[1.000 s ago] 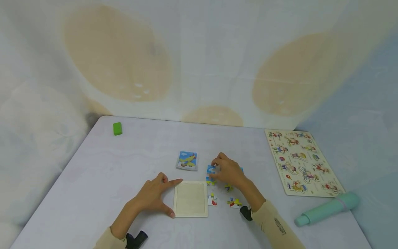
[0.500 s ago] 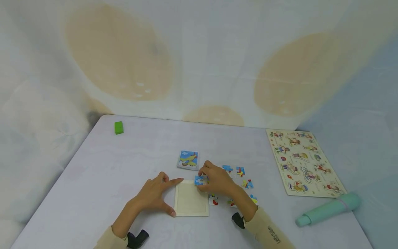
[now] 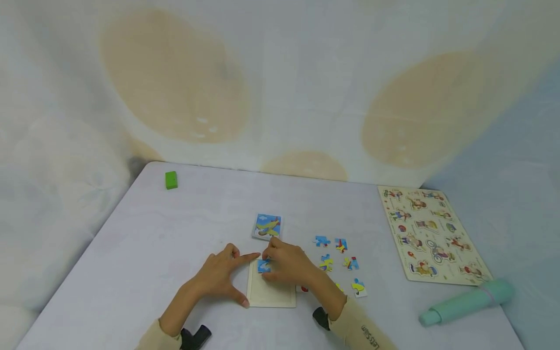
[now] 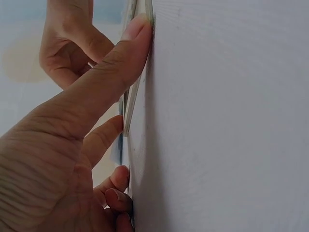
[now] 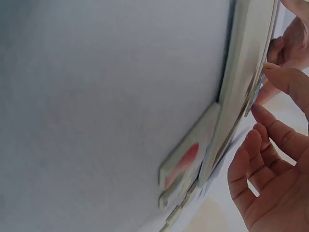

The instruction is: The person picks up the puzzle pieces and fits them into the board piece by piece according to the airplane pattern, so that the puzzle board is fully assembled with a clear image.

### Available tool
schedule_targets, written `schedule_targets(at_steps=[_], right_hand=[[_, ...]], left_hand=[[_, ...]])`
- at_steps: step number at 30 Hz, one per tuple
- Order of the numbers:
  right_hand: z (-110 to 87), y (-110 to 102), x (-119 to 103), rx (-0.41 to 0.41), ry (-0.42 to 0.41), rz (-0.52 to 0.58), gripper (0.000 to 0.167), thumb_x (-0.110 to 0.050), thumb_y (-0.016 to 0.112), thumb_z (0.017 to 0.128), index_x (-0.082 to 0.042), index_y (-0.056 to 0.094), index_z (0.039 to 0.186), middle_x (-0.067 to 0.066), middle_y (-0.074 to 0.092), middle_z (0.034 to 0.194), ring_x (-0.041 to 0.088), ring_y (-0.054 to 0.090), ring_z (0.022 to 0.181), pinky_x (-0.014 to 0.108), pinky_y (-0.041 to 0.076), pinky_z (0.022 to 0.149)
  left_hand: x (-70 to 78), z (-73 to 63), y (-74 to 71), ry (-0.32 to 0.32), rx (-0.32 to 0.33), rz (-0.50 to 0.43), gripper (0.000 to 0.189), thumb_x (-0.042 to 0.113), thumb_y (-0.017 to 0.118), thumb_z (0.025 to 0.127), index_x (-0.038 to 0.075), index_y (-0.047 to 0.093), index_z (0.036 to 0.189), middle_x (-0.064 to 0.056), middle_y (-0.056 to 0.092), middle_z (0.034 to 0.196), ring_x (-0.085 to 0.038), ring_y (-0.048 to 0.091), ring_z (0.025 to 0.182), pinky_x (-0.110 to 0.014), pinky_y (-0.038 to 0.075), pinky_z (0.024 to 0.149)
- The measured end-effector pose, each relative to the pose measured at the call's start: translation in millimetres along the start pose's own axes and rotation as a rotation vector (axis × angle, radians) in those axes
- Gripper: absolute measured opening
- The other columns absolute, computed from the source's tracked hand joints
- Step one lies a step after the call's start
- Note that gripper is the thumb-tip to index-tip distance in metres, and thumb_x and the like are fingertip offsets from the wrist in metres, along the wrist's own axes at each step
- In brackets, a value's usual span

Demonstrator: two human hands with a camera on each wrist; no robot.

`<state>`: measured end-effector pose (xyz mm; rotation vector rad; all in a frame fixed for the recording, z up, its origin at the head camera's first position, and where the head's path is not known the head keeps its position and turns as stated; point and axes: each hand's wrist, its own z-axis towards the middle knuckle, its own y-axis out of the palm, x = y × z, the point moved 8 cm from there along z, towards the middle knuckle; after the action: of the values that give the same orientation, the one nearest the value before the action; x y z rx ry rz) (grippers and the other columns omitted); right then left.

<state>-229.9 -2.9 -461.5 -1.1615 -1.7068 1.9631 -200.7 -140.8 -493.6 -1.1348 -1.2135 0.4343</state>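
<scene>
In the head view, my right hand [image 3: 286,262] pinches a blue jigsaw piece [image 3: 263,266] over the upper left part of a square wooden puzzle tray [image 3: 272,296]. The right wrist view shows thumb and forefinger on the thin edge of that piece [image 5: 250,107]. My left hand [image 3: 218,277] lies along the tray's left side, its forefinger stretched to the top corner and its thumb to the bottom one. From the left wrist, the thumb [image 4: 116,65] presses on the tray's edge [image 4: 129,108]. The hand covers part of the tray.
Several loose jigsaw pieces [image 3: 325,262] lie right of the tray. Behind it sits an airplane picture puzzle [image 3: 267,226]. A large peg board [image 3: 430,236] and a green roll [image 3: 465,302] occupy the right side. A green block [image 3: 171,180] is at the far left.
My right hand has picked the blue jigsaw piece from the loose ones and carried it left over the tray. The left hand has stayed at the tray's side.
</scene>
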Motion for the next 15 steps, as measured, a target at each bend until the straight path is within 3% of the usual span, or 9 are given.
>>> schedule_targets(at_steps=[7,15], right_hand=[[-2.6,-1,-8,0.005,-0.024,-0.075,0.038,-0.038,0.080,0.082,-0.013,0.074,0.110,-0.005,0.054,0.098,0.003,0.048,0.074,0.017,0.043,0.066],[-30.0,-3,-21,0.010,-0.059,-0.282,0.049,-0.052,0.069,0.087,-0.024,0.068,0.128,-0.001,0.052,0.094,0.007,0.045,0.067,0.019,0.039,0.057]], left_hand=[[-0.4,0.2,0.8,-0.005,0.003,-0.001,0.106,0.064,0.089,0.051,0.035,0.050,0.145,0.002,0.036,0.101,-0.015,0.038,0.079,-0.032,0.030,0.068],[1.6,-1.5,-2.7,0.001,0.021,-0.004,0.106,0.064,0.088,0.050,0.036,0.051,0.145,0.003,0.036,0.101,-0.014,0.038,0.078,-0.031,0.030,0.068]])
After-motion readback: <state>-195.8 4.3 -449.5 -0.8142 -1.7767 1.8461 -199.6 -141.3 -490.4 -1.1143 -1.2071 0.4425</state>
